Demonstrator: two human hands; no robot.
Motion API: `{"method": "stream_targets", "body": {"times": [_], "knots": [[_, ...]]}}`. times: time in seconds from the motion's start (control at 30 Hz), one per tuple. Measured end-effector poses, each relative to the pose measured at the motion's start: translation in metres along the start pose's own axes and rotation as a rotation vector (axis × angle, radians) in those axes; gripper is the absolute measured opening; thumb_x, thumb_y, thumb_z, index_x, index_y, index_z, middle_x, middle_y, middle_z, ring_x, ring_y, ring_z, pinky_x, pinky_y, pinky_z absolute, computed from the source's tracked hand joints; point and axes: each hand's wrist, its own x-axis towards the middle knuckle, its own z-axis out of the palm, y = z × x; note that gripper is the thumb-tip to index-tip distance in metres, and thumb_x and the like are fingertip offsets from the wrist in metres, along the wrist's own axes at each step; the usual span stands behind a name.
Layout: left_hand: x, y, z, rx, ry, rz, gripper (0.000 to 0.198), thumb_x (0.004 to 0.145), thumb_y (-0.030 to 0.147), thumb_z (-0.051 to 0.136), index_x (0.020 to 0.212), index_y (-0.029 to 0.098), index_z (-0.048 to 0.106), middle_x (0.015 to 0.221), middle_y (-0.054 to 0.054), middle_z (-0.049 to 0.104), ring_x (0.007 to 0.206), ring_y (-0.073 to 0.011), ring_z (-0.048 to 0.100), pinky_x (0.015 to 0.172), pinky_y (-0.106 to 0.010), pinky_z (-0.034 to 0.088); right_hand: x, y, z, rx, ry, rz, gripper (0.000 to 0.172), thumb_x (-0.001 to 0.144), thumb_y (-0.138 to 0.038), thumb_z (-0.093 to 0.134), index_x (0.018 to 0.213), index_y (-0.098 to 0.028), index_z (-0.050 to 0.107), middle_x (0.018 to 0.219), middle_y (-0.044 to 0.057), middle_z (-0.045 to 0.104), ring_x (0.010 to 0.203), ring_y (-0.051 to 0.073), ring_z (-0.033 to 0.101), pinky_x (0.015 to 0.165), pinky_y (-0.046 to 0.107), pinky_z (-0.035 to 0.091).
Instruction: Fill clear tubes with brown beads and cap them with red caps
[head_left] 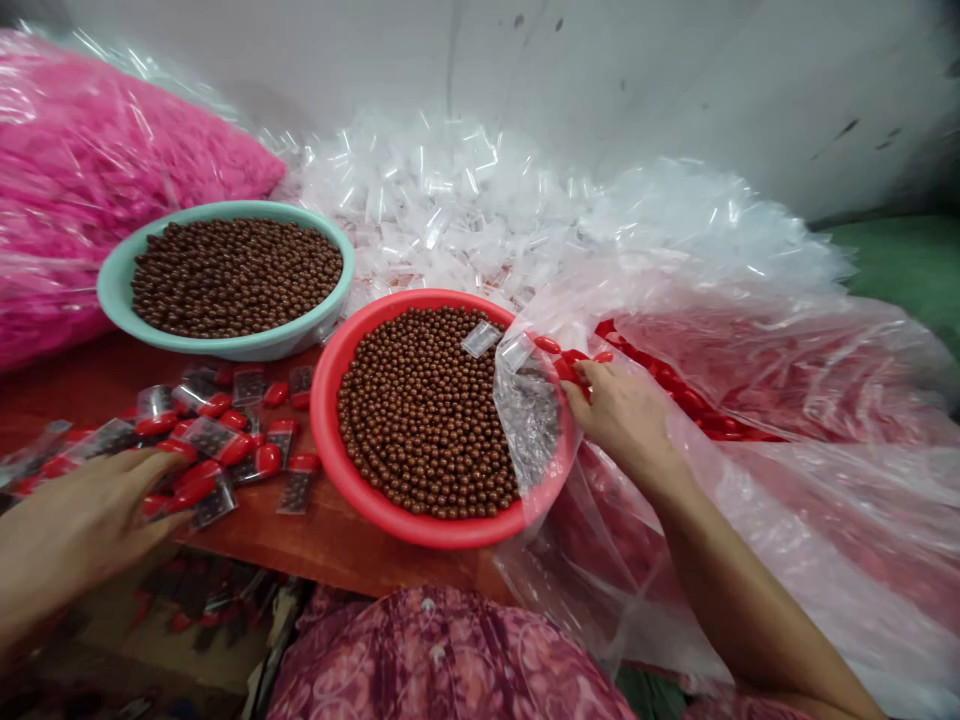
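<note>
Left of center to lower left: red-capped packets (217, 440), small and clear-walled, with glossy rounded red ends and dark contents, heaped at overlapping angles on a reddish tabletop (360, 560). At the near left of the heap: left hand (90, 530), relaxed, with thumb and forefinger parted and nothing clearly pinched between them. Right of center: right hand (626, 415), bent at the fingers against loose red caps (546, 344) at the mouth of a clear plastic bag (847, 520); firm grasp of a cap not possible to tell.

Edges and room: front edge of the tabletop just below the heap and the red basin (325, 420); bare strip between heap and edge, another at far left below the pink bag (112, 150). Rims of red basin and teal basin (112, 290) close together; right rim of the former overhung by bag film. Behind both, wide mound of clear pieces (465, 200).

Count: hands, two; basins, two, each with brown beads (420, 410) beyond counting; clear pieces atop the red basin's beads, two; pink bag, one; packets, over a dozen, too overlapped for an exact figure.
</note>
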Motion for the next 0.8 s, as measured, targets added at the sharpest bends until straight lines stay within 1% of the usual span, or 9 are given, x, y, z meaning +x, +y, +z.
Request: {"method": "stream_targets", "body": {"times": [0.1,0.17,0.23,0.33,0.43,0.5,0.6,0.7,0.8], "knots": [[0.024,0.048,-0.023,0.127,0.046,0.174,0.031,0.090,0.034,0.035,0.102,0.023,0.062,0.106,-0.004,0.069,0.096,-0.0229,0.061,0.086,-0.035,0.045,-0.002,-0.007,0.000,0.076,0.106,0.011,0.027,0.088,-0.032,0.047,0.098,-0.014,0.064,0.085,0.013,0.067,0.079,0.026,0.061,0.070,0.038,0.046],[0.050,0.092,-0.034,0.142,0.025,0.332,0.033,0.092,0.026,0.033,0.103,0.020,0.063,0.108,-0.006,0.068,0.098,-0.0209,0.061,0.088,-0.034,0.045,-0.005,-0.017,-0.001,0.206,0.215,-0.009,0.027,0.090,-0.032,0.045,0.103,-0.016,0.061,0.091,0.013,0.067,0.084,0.025,0.061,0.074,0.039,0.047],[0.082,0.137,-0.035,0.107,0.096,0.416,0.033,0.092,0.028,0.034,0.097,0.019,0.065,0.100,-0.008,0.069,0.092,-0.0205,0.062,0.085,-0.033,0.046,-0.008,-0.031,0.001,0.398,0.262,-0.062,0.027,0.090,-0.032,0.045,0.109,-0.017,0.058,0.098,0.012,0.066,0.088,0.023,0.062,0.077,0.038,0.049],[0.138,0.198,-0.020,-0.009,0.104,0.336,0.034,0.092,0.034,0.038,0.105,0.014,0.062,0.101,-0.011,0.069,0.096,-0.0226,0.063,0.084,-0.032,0.048,-0.012,-0.049,0.008,0.630,0.212,-0.140,0.026,0.091,-0.030,0.045,0.112,-0.018,0.055,0.100,0.010,0.067,0.090,0.021,0.063,0.077,0.036,0.051],[0.189,0.240,0.001,-0.103,0.011,0.262,0.044,0.088,0.047,0.044,0.104,0.010,0.062,0.100,-0.014,0.069,0.095,-0.0248,0.065,0.080,-0.031,0.049,-0.012,-0.053,0.015,0.758,0.161,-0.095,0.026,0.090,-0.029,0.046,0.111,-0.018,0.056,0.100,0.010,0.067,0.091,0.021,0.063,0.080,0.036,0.051],[0.211,0.254,0.010,-0.133,-0.081,0.256,0.042,0.085,0.047,0.050,0.101,0.011,0.064,0.099,-0.014,0.070,0.094,-0.0251,0.065,0.077,-0.030,0.050,-0.011,-0.050,0.018,0.832,0.126,-0.044,0.026,0.090,-0.030,0.046,0.111,-0.018,0.056,0.101,0.010,0.066,0.091,0.021,0.063,0.081,0.037,0.051],[0.217,0.250,0.011,-0.133,-0.129,0.259,0.032,0.083,0.038,0.054,0.099,0.012,0.065,0.100,-0.012,0.070,0.095,-0.0243,0.065,0.077,-0.028,0.049,-0.012,-0.044,0.021,0.933,0.092,-0.002,0.026,0.090,-0.032,0.046,0.110,-0.018,0.056,0.103,0.010,0.066,0.092,0.021,0.063,0.083,0.038,0.051],[0.198,0.227,0.000,0.052,-0.097,0.339,0.026,0.087,0.023,0.047,0.101,0.009,0.065,0.104,-0.016,0.067,0.099,-0.0260,0.063,0.081,-0.031,0.048,-0.014,-0.042,0.024,1.036,0.090,0.022,0.025,0.091,-0.033,0.046,0.111,-0.020,0.056,0.103,0.008,0.066,0.092,0.019,0.063,0.084,0.038,0.050],[0.172,0.206,-0.004,0.312,-0.160,0.482,0.028,0.086,0.007,0.039,0.092,0.006,0.067,0.097,-0.019,0.067,0.093,-0.0262,0.065,0.078,-0.033,0.049,-0.016,-0.043,0.025,1.089,0.074,0.057,0.027,0.091,-0.034,0.046,0.112,-0.021,0.056,0.102,0.008,0.066,0.089,0.018,0.062,0.082,0.037,0.050]]}}
